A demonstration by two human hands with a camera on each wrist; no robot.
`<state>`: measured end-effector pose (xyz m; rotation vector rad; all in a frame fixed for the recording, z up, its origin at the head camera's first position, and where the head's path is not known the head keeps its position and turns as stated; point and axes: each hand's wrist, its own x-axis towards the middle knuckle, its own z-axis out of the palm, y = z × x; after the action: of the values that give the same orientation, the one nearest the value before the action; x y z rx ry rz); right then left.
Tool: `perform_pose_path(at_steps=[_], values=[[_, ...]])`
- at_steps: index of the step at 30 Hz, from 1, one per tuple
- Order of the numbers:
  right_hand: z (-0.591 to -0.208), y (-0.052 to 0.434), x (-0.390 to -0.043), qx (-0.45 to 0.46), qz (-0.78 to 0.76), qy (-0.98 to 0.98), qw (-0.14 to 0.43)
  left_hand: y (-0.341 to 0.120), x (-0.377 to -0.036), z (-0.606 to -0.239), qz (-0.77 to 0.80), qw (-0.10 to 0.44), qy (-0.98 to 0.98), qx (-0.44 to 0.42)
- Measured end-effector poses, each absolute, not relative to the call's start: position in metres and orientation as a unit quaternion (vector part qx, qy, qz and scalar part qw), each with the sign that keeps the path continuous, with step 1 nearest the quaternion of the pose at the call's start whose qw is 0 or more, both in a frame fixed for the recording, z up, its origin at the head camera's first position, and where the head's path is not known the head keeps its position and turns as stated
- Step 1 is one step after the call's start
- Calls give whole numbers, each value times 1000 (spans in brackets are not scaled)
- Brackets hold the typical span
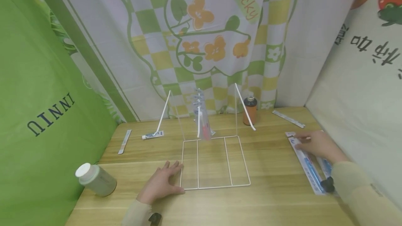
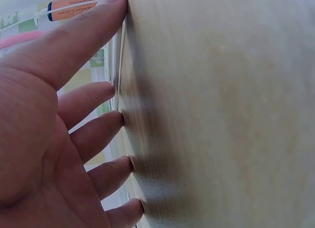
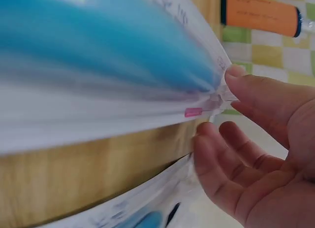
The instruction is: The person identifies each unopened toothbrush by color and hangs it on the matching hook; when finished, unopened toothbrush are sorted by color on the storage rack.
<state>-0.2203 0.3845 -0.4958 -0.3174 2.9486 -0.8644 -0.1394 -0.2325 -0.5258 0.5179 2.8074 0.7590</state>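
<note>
White wire is what my left hand [image 1: 161,181] meets: it lies flat on the wooden table [image 1: 270,180], fingers straight and spread, their tips against the left edge of the wire rack [image 1: 215,163]. The left wrist view shows the same, fingertips [image 2: 118,120] pressed to the wood beside the thin rail.

My right hand [image 1: 317,144] sits at the far right of the table on a packaged toothbrush [image 1: 309,168] (blue and white, lying flat, a second pack just beside it). From the right wrist view the thumb [image 3: 256,87] and fingers pinch the edge of the wrapper, which is lifted off the wood.

Inside the rack's upright part a clear pack [image 1: 202,118] stands. An orange bottle [image 1: 250,110] stands behind the rack's right post, a toothpaste tube [image 1: 153,135] lies to its left, and a white-capped jar [image 1: 95,179] lies near my left hand.
</note>
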Motion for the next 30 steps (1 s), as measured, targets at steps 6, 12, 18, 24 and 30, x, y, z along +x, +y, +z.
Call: perform_pose_path(at_steps=[6, 12, 18, 24, 30], values=[[-483, 372, -213, -116, -308, 944, 1, -232, -140, -526, 256, 95, 946, 173], [-466, 349, -198, -128, -325, 934, -72, -232, -140, -527, 256, 95, 947, 171], [-444, 314, -178, -157, -365, 899, -184, -232, -139, -526, 258, 93, 946, 170], [-420, 283, -156, -213, -395, 851, -273, -232, -139, -525, 262, 94, 945, 172], [-395, 260, -132, -288, -416, 786, -355, -231, -139, -525, 263, 93, 945, 173]])
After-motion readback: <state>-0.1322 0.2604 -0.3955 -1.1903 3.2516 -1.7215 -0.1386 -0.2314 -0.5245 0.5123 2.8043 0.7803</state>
